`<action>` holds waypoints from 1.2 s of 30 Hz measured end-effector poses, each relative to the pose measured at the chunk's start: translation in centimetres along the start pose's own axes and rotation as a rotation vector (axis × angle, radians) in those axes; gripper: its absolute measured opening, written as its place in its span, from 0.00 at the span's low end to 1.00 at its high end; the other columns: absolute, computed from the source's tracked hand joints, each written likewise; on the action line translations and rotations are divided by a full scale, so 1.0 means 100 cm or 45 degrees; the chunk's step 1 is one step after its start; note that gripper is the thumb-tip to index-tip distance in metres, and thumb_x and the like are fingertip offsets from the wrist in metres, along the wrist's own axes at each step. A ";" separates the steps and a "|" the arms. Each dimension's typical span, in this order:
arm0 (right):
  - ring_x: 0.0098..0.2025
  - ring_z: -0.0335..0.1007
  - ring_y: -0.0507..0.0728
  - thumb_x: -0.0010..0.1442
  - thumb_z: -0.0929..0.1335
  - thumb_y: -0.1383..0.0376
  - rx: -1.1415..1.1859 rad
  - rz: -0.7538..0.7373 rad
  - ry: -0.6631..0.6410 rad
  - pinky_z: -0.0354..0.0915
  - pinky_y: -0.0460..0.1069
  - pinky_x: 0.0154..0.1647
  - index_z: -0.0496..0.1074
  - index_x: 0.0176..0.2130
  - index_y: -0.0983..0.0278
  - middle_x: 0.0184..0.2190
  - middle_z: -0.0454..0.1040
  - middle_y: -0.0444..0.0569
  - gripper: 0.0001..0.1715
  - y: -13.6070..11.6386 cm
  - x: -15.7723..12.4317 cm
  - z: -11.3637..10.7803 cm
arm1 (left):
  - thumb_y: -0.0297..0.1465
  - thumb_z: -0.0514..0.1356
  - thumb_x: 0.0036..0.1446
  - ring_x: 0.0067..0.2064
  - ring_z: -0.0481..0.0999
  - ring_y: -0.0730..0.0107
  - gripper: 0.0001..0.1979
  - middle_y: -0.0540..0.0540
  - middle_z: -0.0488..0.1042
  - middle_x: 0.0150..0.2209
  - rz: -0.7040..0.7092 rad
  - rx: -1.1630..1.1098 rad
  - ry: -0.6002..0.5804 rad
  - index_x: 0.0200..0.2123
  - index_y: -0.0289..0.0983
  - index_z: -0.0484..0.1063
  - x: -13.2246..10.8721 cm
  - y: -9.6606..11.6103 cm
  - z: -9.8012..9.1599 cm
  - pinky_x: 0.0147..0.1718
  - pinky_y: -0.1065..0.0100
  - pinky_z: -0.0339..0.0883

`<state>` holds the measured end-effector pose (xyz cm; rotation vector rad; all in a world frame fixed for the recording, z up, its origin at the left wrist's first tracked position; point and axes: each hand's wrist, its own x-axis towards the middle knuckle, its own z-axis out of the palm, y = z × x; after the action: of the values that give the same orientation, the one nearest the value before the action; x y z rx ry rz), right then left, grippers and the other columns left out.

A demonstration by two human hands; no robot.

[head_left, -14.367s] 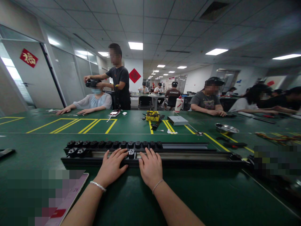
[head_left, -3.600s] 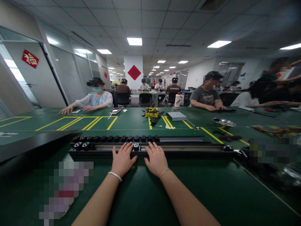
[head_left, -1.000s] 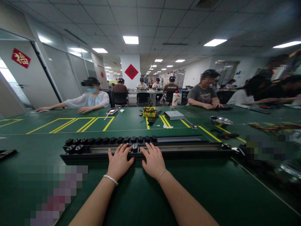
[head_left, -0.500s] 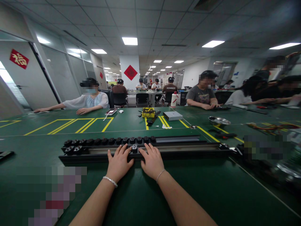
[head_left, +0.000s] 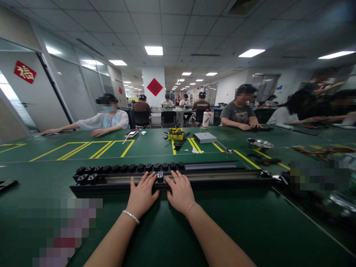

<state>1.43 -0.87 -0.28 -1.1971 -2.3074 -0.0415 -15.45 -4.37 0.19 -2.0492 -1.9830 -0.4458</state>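
Observation:
A long black rail (head_left: 222, 180) lies across the green table in front of me, with a pale channel along its length. In the channel, a small black module (head_left: 160, 177) with a lighter top sits between my hands. My left hand (head_left: 142, 194) rests on the rail at the module's left, fingers spread, fingertips beside it. On the other side, my right hand (head_left: 180, 193) lies with its fingers apart and a fingertip close to the module. Both thumbs point inward at the rail's near side. Two similar black modules (head_left: 87, 179) stand at the rail's left end.
Behind lies a second rail (head_left: 211, 165) carrying a row of black modules (head_left: 132, 168). Farther back are a yellow box with cables (head_left: 175, 133), a grey box (head_left: 204, 138), a white bottle (head_left: 206, 119) and a metal bowl (head_left: 260, 143). Several people sit around the tables.
The view has tilted very slightly. Both hands stay on the rail beside the module, with barely any finger movement.

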 end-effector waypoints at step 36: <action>0.62 0.46 0.61 0.53 0.64 0.62 -0.015 0.008 0.014 0.43 0.56 0.59 0.62 0.55 0.55 0.60 0.56 0.48 0.28 0.000 0.001 0.001 | 0.37 0.51 0.52 0.51 0.67 0.60 0.24 0.51 0.60 0.60 -0.019 -0.009 0.027 0.54 0.47 0.61 0.000 0.004 -0.005 0.53 0.51 0.49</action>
<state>1.34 -0.78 -0.29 -1.2072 -2.2967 -0.0595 -15.08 -4.56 0.68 -2.0267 -1.9888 -0.4763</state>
